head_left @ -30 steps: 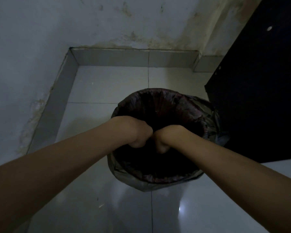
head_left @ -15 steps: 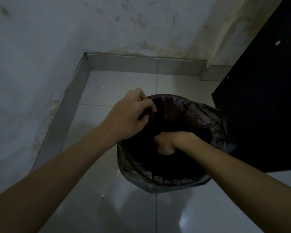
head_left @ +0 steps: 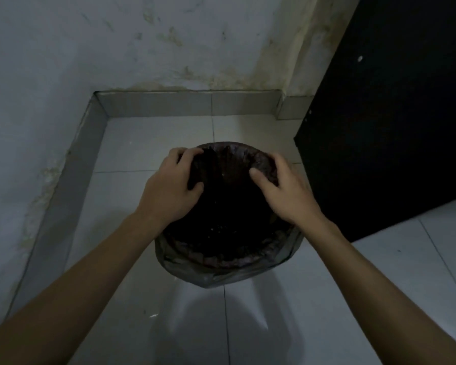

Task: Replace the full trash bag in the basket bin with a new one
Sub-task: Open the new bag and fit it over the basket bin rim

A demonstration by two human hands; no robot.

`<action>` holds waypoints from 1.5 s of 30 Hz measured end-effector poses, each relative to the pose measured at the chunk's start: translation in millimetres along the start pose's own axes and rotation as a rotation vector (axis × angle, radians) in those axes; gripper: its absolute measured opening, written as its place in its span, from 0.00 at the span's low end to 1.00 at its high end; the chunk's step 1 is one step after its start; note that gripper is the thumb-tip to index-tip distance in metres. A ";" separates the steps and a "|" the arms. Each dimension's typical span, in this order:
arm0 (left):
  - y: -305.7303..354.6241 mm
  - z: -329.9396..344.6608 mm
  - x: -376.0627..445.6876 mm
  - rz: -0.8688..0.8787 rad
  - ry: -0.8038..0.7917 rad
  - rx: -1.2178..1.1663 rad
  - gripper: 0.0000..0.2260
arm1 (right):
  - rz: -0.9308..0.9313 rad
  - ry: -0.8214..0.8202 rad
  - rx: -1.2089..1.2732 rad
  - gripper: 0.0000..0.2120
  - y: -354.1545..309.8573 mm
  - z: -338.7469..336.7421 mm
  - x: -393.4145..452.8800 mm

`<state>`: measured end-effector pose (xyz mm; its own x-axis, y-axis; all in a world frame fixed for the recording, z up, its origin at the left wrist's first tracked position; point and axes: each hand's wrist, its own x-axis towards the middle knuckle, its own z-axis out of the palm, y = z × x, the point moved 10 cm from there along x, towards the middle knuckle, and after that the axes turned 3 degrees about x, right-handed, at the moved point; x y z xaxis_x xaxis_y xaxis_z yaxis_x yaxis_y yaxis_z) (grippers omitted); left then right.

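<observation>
A round basket bin (head_left: 216, 280) stands on the tiled floor in a dim corner. A dark trash bag (head_left: 229, 206) lines it, its edge folded over the rim, with grey plastic hanging down the near side. My left hand (head_left: 171, 188) grips the bag's edge at the far left of the rim, fingers curled over it. My right hand (head_left: 282, 191) holds the bag at the far right of the rim, thumb inside and fingers over the edge. The inside of the bag is too dark to make out.
Stained white walls (head_left: 116, 48) with a grey tile skirting (head_left: 156, 104) close off the left and far sides. A black cabinet or door (head_left: 392, 127) stands close to the bin's right. Pale glossy floor tiles (head_left: 300, 312) lie in front.
Both hands came up out of the middle of the bag and spread apart to the far rim, left first, then right. The view shifted slightly closer over the bin.
</observation>
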<state>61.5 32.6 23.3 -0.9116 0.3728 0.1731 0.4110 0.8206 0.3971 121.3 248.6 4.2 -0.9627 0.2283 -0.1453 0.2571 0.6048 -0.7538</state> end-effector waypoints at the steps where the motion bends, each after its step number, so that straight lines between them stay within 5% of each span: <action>1: -0.7 0.9 -0.4 -0.001 -0.006 -0.005 0.30 | 0.037 0.008 0.098 0.29 6.2 -3.2 -2.1; 8: -6.8 -5.8 2.3 -0.036 0.044 -0.211 0.26 | 0.309 0.093 0.586 0.19 60.9 -11.7 -13.4; 16: -22.6 -9.6 -23.9 -0.142 0.106 -0.320 0.19 | 0.439 0.112 0.586 0.20 84.7 0.2 -23.3; 21: -74.1 14.8 -64.3 -0.649 0.163 -0.691 0.23 | 0.451 0.196 0.546 0.17 89.4 -7.7 -25.6; 25: -83.0 65.3 -112.5 -1.119 -0.068 -1.061 0.16 | 0.532 0.168 0.562 0.17 103.5 3.6 -31.8; 28: -81.9 89.7 -127.6 -1.144 -0.248 -1.146 0.19 | 0.567 0.166 0.604 0.14 114.2 12.8 -35.4; 32: -75.6 87.8 -124.6 -1.104 -0.148 -1.279 0.17 | 0.594 0.163 0.680 0.08 114.8 21.0 -39.8; 41: -76.4 95.8 -120.6 -1.115 -0.059 -1.401 0.19 | 0.670 0.144 0.773 0.14 123.7 36.8 -45.3; 45: -82.0 89.5 -135.3 -1.175 0.071 -1.496 0.16 | 0.642 0.126 0.906 0.27 116.4 39.5 -55.9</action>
<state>151.7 -46.4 -113.4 -0.7016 -0.0639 -0.7097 -0.6341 -0.3983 0.6628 201.7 276.1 -100.7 -0.6447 0.4050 -0.6484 0.4977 -0.4214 -0.7581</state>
